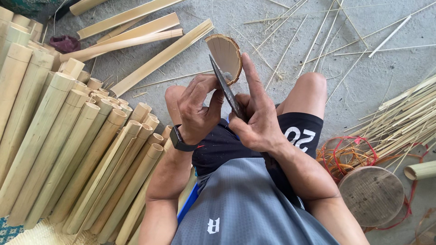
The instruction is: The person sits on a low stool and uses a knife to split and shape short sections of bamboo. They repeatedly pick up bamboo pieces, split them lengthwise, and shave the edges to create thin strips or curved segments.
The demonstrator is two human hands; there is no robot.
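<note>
There is one view only, from the camera on my head, tipped steeply down over my chest and lap. It sits close above my hands, which fill the middle, with my knees just beyond them. The grey concrete floor (381,72) spreads toward the top edge, and pale cut bamboo tubes (59,136) line my left side.

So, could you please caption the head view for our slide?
Both hands split a half-round bamboo piece with a dark blade.

Grey concrete floor (363,68), evenly daylit; bamboo poles (54,136) stacked left; thin splints (318,31) scattered.
</note>
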